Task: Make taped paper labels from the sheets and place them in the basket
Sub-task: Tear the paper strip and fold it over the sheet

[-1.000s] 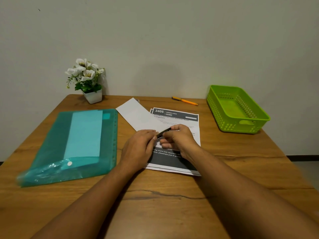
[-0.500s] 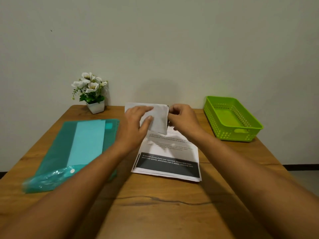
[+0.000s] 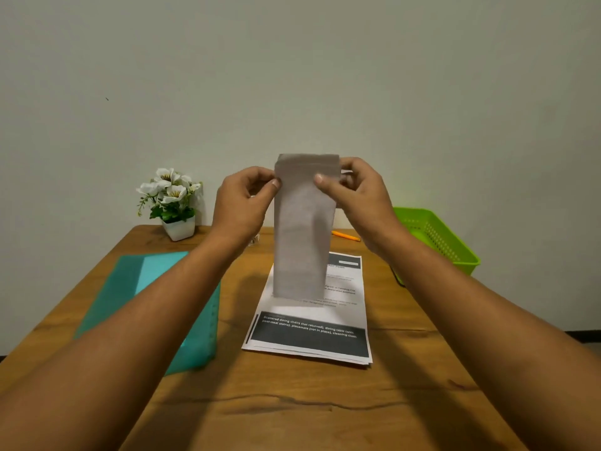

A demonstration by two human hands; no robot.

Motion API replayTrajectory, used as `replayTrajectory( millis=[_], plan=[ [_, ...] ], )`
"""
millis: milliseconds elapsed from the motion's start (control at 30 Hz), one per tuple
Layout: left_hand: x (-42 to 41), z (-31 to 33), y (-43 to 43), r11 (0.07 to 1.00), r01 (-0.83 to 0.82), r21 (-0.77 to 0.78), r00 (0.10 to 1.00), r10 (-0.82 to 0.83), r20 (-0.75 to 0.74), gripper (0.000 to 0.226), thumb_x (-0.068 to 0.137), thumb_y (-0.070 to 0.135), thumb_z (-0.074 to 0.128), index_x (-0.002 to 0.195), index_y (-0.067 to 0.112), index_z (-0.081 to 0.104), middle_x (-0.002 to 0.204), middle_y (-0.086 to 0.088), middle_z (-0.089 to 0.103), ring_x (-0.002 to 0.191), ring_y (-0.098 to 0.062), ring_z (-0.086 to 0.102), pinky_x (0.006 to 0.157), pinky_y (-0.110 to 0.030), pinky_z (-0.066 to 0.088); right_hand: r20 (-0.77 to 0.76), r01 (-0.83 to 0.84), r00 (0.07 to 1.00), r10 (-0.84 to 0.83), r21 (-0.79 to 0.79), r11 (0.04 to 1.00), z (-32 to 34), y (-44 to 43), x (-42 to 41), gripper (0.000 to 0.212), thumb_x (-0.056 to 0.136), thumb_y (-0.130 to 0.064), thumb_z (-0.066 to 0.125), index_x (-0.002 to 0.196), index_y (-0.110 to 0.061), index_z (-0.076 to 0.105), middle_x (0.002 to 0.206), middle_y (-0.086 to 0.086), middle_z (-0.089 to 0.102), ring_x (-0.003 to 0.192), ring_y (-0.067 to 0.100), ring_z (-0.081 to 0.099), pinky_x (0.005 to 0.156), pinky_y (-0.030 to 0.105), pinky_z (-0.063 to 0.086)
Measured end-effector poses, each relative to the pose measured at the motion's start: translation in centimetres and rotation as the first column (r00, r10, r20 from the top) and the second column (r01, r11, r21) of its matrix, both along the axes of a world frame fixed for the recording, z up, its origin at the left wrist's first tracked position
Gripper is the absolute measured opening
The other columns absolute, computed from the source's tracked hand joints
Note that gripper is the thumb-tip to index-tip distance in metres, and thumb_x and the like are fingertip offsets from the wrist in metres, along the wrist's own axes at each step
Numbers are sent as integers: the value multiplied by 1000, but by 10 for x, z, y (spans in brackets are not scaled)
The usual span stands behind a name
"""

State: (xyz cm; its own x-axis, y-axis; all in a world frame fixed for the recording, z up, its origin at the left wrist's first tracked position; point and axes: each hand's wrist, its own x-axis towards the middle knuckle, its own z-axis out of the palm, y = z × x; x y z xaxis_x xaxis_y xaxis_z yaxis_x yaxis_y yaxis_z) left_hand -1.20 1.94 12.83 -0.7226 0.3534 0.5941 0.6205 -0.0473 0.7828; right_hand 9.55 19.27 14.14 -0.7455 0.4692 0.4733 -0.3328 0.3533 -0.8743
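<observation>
Both hands were raised above the middle of the wooden surface (image 3: pixel 292 408), holding a folded paper (image 3: pixel 304 229) upright between them. The left hand (image 3: pixel 242 203) pinched the paper's left edge near the top with thumb and curled fingers. The right hand (image 3: pixel 361 196) pinched the right edge at the same height, its thumb on the near face. The paper hung straight down, clear of the surface, with its lower end in front of the printed sheets (image 3: pixel 312 333). Those sheets lay in a small stack near the middle of the surface, a dark text band at their near end. The green basket (image 3: pixel 439 239) sat at the far right corner, partly behind the right forearm. A teal folder (image 3: pixel 130 288) lay along the left side. A potted white flower (image 3: pixel 172 203) stood at the far left corner, and an orange pen (image 3: pixel 346 236) lay by the far edge.
</observation>
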Motion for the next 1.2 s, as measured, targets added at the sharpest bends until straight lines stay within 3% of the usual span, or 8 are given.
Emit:
replayTrajectory(
  millis=[133, 267, 400, 600, 800, 933, 1067, 1200],
  plan=[
    [11, -9, 1, 996, 58, 75, 995, -64, 82, 13, 99, 12, 66, 98, 22, 74, 97, 1, 77, 98, -14, 72, 89, -31, 60, 36, 46, 998, -47, 18, 999, -14, 4, 4, 9, 95, -6, 70, 99, 2, 69, 98, 21, 75, 96, 38, 72, 86, 56, 60],
    [16, -17, 0, 989, 106, 105, 984, -120, 132, 12, 97, 13, 69, 99, 24, 74, 96, 5, 77, 98, -11, 71, 87, -26, 57, 63, 13, 998, -11, -20, 1000, -27, 5, 7, 10, 91, -7, 73, 96, 0, 68, 98, 22, 75, 90, 30, 74, 86, 58, 60],
    [16, -21, -1, 987, 128, 99, 977, -143, 159, 13, 96, 12, 71, 97, 24, 74, 97, 4, 78, 100, -14, 72, 91, -30, 58, 57, -18, 998, 21, -43, 999, -32, 5, 7, 16, 89, -2, 75, 105, -7, 73, 103, 12, 79, 101, 30, 75, 92, 52, 61],
    [14, -3, -1, 984, 136, 115, 983, -149, 110, 10, 96, 14, 71, 98, 23, 74, 99, 2, 77, 100, -14, 72, 89, -30, 58, -7, -25, 1000, 25, -33, 999, -14, 5, 6, 18, 90, 0, 74, 106, -7, 73, 103, 13, 78, 97, 24, 75, 86, 44, 63],
    [18, -6, -3, 989, 113, 98, 989, -121, 88, 26, 94, 15, 74, 120, 19, 69, 95, -4, 73, 98, -18, 70, 94, -42, 60, -24, -5, 1000, 4, -41, 999, -17, 2, 9, 27, 88, -4, 78, 111, -14, 68, 95, 8, 70, 85, 14, 66, 78, 34, 59],
    [19, -4, -6, 994, 100, 54, 995, -100, -5, 43, 96, 20, 71, 136, 30, 58, 95, -4, 67, 98, -23, 68, 90, -39, 60, -55, 38, 998, -33, 84, 996, -12, -2, 15, 41, 91, -7, 76, 126, -25, 64, 112, 2, 66, 86, 9, 67, 80, 31, 63],
    [22, 3, -6, 996, 48, -79, 987, -59, -150, 23, 97, 25, 71, 119, 27, 72, 110, 6, 69, 100, -12, 67, 82, -39, 62, -20, 28, 1000, -24, 242, 970, -3, -3, 11, 16, 91, -15, 76, 103, -24, 78, 110, -4, 73, 94, 16, 71, 85, 48, 62],
    [25, 5, -5, 992, -9, -127, 977, -18, -211, 10, 96, 27, 71, 104, 25, 77, 106, 11, 71, 101, -8, 67, 79, -34, 61, 0, 20, 1000, -21, 276, 961, -4, -7, 6, 6, 90, -21, 76, 95, -20, 80, 97, -5, 76, 90, 16, 73, 82, 49, 62]
  ],
)
